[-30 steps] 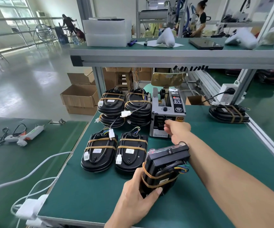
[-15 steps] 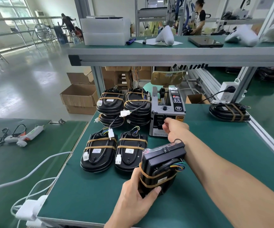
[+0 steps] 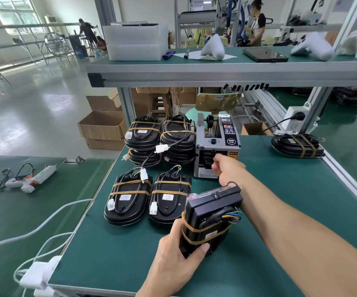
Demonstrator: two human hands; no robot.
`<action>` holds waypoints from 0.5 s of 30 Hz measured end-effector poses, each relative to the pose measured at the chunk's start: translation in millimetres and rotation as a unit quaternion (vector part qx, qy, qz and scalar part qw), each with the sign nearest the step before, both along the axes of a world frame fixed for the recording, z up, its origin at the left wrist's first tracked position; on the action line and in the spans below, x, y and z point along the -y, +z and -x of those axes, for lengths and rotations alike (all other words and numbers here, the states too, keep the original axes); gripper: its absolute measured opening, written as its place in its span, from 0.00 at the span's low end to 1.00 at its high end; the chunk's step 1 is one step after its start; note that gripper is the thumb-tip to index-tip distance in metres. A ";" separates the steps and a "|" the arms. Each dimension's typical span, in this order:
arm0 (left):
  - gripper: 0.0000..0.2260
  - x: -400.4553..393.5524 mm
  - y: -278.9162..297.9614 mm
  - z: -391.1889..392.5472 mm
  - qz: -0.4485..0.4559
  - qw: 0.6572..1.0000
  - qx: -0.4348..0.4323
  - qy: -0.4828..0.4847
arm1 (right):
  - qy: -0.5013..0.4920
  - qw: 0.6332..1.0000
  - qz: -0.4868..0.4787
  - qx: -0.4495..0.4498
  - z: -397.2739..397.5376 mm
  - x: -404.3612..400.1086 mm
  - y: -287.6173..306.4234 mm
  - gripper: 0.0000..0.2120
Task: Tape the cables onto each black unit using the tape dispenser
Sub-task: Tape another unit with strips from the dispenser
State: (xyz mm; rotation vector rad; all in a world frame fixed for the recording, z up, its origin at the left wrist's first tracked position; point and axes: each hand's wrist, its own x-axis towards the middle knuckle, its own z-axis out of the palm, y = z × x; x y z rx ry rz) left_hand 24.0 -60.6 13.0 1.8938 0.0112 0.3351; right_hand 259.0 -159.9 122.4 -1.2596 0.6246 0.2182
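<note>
I see the left hand (image 3: pixel 173 264) low in the view, in front of the tape dispenser (image 3: pixel 217 146). Its fingers curl round the near end of one black unit (image 3: pixel 210 217), the thumb pressing on the side that faces me, and the hand holds this unit tilted up from the green table (image 3: pixel 280 200). Two brown tape bands cross the unit, and a black cable with coloured wires (image 3: pixel 232 217) loops at its right side.

The right hand (image 3: pixel 226 170) reaches forward with the arm stretched, up to the front opening of the tape dispenser. Its fingers are bent and close together at the slot; I cannot tell if they already pinch a piece of tape.

Left of the tape dispenser I count two stacks of taped units (image 3: pixel 160 140), standing side by side and touching it; how many units each stack has I cannot tell exactly. In front of these stacks, two more taped units (image 3: pixel 149 200) lie flat next to each other, each with two tape bands and a white connector. To the right of the tape dispenser, well apart, one more stack of units (image 3: pixel 297 144) lies near the table edge. On the lower table far to the left of the tape dispenser lies one glue gun (image 3: pixel 29 179).
</note>
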 end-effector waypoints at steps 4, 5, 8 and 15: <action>0.24 0.6 0.8 0.6 -0.007 1.000 0.011 -0.001 | 0.081 0.997 0.002 -0.019 8.1 14.2 -2.4 0.08; 0.24 0.7 0.8 0.6 -0.005 1.000 0.013 -0.003 | 0.121 0.992 0.007 -0.021 12.9 21.2 -4.2 0.07; 0.23 0.3 -0.8 -0.6 0.000 1.000 0.004 0.002 | 0.151 0.988 0.016 0.016 32.1 45.5 -6.9 0.05; 0.21 -0.1 -7.2 -1.9 -0.011 1.000 -0.013 0.015 | 0.152 0.964 0.012 0.216 121.2 92.5 41.8 0.09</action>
